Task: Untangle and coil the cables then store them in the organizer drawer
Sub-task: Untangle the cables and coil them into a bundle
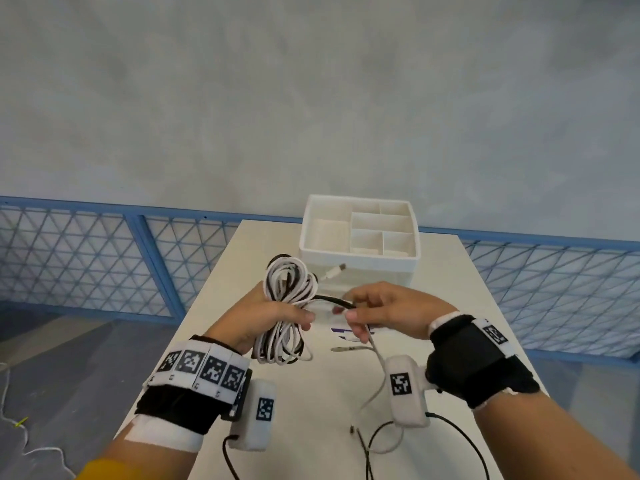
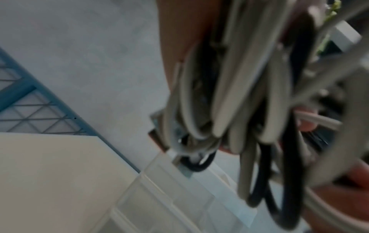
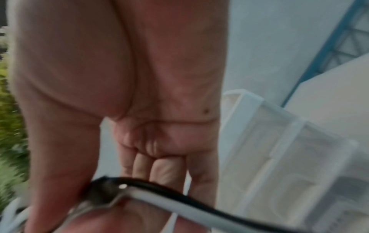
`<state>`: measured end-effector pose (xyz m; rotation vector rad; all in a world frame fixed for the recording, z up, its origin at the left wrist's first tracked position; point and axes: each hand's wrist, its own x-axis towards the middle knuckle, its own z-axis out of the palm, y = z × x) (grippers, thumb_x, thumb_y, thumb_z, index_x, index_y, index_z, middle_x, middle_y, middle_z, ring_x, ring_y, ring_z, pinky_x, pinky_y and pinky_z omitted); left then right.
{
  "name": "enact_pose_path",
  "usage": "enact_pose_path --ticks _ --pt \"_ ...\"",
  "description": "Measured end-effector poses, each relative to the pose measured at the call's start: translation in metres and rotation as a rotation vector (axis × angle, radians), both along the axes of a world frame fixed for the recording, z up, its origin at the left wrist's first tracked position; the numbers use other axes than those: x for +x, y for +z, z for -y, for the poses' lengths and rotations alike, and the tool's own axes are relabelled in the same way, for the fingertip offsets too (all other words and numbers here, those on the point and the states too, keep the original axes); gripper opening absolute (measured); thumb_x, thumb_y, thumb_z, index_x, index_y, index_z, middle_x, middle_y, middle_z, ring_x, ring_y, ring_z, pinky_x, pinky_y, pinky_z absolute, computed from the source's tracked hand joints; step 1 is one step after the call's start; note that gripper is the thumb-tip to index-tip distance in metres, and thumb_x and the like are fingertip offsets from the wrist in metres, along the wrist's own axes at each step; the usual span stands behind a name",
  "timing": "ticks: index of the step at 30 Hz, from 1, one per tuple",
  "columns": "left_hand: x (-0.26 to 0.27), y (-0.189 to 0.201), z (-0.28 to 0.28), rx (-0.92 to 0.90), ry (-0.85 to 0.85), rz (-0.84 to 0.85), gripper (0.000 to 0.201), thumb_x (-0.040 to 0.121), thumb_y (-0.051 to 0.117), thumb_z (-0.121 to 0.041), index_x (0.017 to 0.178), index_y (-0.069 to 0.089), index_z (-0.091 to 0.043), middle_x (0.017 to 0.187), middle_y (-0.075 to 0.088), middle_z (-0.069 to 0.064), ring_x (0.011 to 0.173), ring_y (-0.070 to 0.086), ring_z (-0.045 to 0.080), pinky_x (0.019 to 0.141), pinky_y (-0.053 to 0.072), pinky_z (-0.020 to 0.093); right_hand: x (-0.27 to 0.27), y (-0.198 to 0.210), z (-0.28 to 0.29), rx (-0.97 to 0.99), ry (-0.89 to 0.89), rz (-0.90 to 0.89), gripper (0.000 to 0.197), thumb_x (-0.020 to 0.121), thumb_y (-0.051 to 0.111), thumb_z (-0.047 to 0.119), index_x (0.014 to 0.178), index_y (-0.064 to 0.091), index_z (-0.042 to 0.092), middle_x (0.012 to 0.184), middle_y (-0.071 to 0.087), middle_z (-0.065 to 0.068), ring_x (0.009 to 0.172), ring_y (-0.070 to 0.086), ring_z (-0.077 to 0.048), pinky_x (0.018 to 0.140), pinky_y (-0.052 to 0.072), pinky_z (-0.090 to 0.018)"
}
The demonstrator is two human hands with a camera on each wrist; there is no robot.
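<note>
Two hands busy mid-desk: left hand [image 1: 266, 320] grips the white-and-black cable coil [image 1: 289, 296], right hand [image 1: 377, 313] pinches a loose black end [image 1: 334, 301]. Keep tension, wrap snugly, then drop it in the organizer [image 1: 360, 258] at the far edge.

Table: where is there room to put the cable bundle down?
The table is bare left of the organizer, and along its right edge beside it. The middle, under both hands, is crowded with loose cable ends.

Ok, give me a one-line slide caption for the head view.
Left hand grips a bundle of cables while the right hand pinches a black cable, before the white organizer.
</note>
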<state>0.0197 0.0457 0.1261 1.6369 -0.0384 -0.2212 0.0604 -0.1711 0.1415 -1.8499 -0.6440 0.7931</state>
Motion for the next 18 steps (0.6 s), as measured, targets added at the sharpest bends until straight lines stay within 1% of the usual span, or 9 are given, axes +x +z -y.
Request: enact_pose_path --ticks 1,3,5,7,9,10,14,16,18 --pt "0.000 -0.001 -0.003 -0.041 0.045 -0.017 0.016 0.062 0.075 0.000 0.072 0.066 -0.009 0.062 0.068 0.006 0.061 0.066 0.015 0.058 0.054 0.026 0.000 -0.007 0.006 -0.009 0.008 -0.002 0.017 0.093 0.050 0.014 0.105 0.061 0.007 0.062 0.061 0.010 0.065 0.059 -0.011 0.077 0.049 -0.023" --pt "0.001 -0.003 -0.011 -0.128 0.099 -0.054 0.007 0.074 0.067 0.003 0.075 0.069 -0.004 0.066 0.071 0.006 0.064 0.067 0.015 0.058 0.054 0.023 0.000 -0.021 0.016 -0.001 -0.024 -0.009 0.019 0.095 0.044 0.015 0.096 0.063 0.011 0.058 0.057 0.011 0.065 0.058 -0.009 0.079 0.047 -0.022" --pt "0.003 -0.006 -0.017 -0.205 0.138 -0.092 0.012 0.073 0.064 -0.005 0.065 0.073 -0.007 0.068 0.072 0.006 0.067 0.067 0.016 0.066 0.056 0.027 -0.001 -0.036 0.020 0.110 -0.171 -0.041 0.024 0.097 0.039 0.014 0.092 0.062 0.009 0.053 0.049 0.011 0.056 0.051 -0.008 0.073 0.044 -0.023" --pt "0.005 -0.009 -0.016 -0.278 0.188 -0.100 0.019 0.070 0.065 -0.013 0.052 0.070 -0.013 0.060 0.067 0.004 0.066 0.062 0.019 0.074 0.051 0.035 -0.001 -0.043 0.015 0.333 -0.371 -0.131 0.027 0.097 0.035 0.010 0.092 0.062 0.005 0.051 0.041 0.008 0.048 0.039 -0.008 0.063 0.037 -0.024" --pt "0.006 -0.013 -0.008 -0.342 0.218 -0.080 0.022 0.071 0.066 -0.016 0.049 0.065 -0.015 0.053 0.060 0.003 0.062 0.057 0.021 0.071 0.048 0.036 -0.004 -0.043 0.000 0.473 -0.479 -0.155 0.028 0.096 0.034 0.006 0.091 0.062 0.005 0.050 0.041 0.007 0.045 0.035 -0.007 0.057 0.032 -0.023" --pt "0.007 -0.016 -0.002 -0.346 0.229 -0.059 0.021 0.070 0.067 -0.018 0.050 0.062 -0.015 0.051 0.058 0.002 0.060 0.055 0.021 0.068 0.048 0.034 -0.007 -0.042 -0.009 0.493 -0.488 -0.128 0.028 0.096 0.035 0.005 0.091 0.062 0.005 0.050 0.043 0.006 0.044 0.037 -0.007 0.055 0.034 -0.022" --pt "0.005 -0.024 0.018 -0.286 0.220 0.035 0.021 0.067 0.073 -0.021 0.070 0.059 -0.006 0.058 0.057 0.007 0.060 0.055 0.019 0.058 0.049 0.028 -0.017 -0.031 -0.047 0.463 -0.477 0.087 0.020 0.096 0.039 0.004 0.095 0.059 0.008 0.056 0.055 -0.001 0.042 0.045 -0.008 0.047 0.041 -0.016" --pt "0.002 -0.027 0.024 -0.278 0.189 0.076 0.027 0.070 0.076 -0.018 0.082 0.062 0.001 0.071 0.062 0.017 0.068 0.059 0.022 0.064 0.051 0.032 -0.017 -0.032 -0.058 0.411 -0.510 0.206 0.014 0.094 0.044 0.005 0.087 0.055 0.009 0.055 0.055 -0.003 0.041 0.045 -0.006 0.045 0.039 -0.015" --pt "0.001 -0.029 0.026 -0.305 0.243 0.063 0.039 0.066 0.078 -0.019 0.094 0.064 0.004 0.086 0.064 0.025 0.079 0.060 0.029 0.071 0.052 0.036 -0.017 -0.032 -0.064 0.362 -0.508 0.336 0.020 0.091 0.047 0.003 0.076 0.052 0.014 0.056 0.057 -0.002 0.046 0.051 -0.009 0.047 0.040 -0.014"
